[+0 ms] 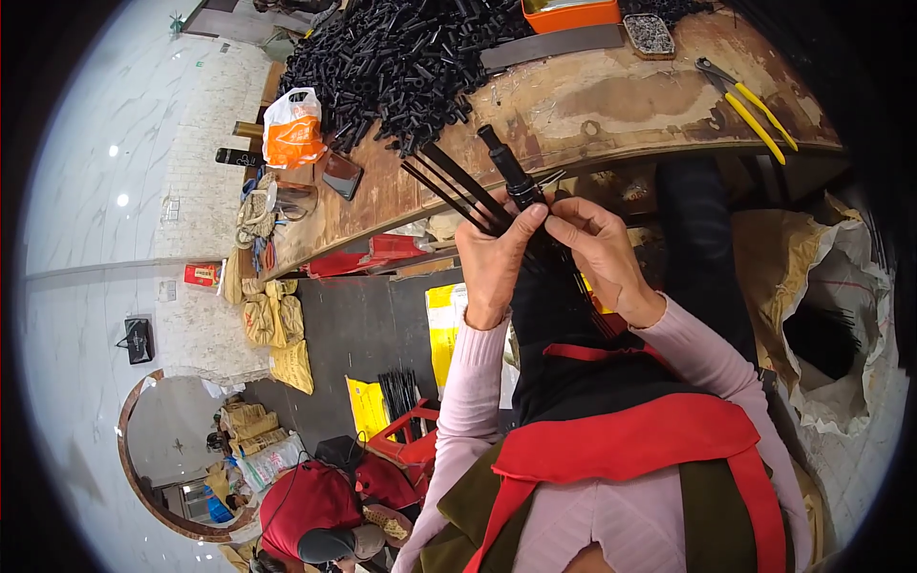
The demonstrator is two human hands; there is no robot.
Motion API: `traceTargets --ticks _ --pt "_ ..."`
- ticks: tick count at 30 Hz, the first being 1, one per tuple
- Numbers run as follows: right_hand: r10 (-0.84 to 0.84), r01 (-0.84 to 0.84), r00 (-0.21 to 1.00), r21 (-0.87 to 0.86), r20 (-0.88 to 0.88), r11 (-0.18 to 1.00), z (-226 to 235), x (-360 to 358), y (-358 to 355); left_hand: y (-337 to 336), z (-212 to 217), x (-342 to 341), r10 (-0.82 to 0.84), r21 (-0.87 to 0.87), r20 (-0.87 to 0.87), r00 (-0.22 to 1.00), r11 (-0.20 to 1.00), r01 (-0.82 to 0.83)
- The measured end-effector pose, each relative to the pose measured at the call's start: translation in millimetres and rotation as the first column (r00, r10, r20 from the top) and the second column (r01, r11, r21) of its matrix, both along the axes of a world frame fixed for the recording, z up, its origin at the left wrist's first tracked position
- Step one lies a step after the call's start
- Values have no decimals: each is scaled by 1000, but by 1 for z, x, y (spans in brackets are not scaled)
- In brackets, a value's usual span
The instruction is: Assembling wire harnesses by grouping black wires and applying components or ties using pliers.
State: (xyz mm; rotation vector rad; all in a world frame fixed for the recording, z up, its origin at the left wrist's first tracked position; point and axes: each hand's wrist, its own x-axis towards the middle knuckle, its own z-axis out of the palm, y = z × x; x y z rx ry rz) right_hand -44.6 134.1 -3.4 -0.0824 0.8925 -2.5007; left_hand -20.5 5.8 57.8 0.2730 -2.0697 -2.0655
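Red apron nearest my camera, this side of table | left grip closed on black tubular part and black rods, by table's near edge | right grip curled alongside, hold unclear | I'd keep part braced

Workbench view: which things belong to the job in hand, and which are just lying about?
Likely in the job:
black stepped tube, in the left hand, right hand close by
black rods, at the left hand
heap of black parts, similar-looking

Probably lying about:
white-and-orange bag
phone
yellow-handled pliers, untouched, though possibly a tool
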Motion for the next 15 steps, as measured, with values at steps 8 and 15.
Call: traceTargets --ticks 8,15 --pt "9 -9 1000 -65 1 998 -6 0 0 -4 -4 1 -29 4 -17 999 1000 29" --pt "-9 12 999 84 -43 996 1 4 -1 1 -1 0 -52 36 -72 996 998 55"
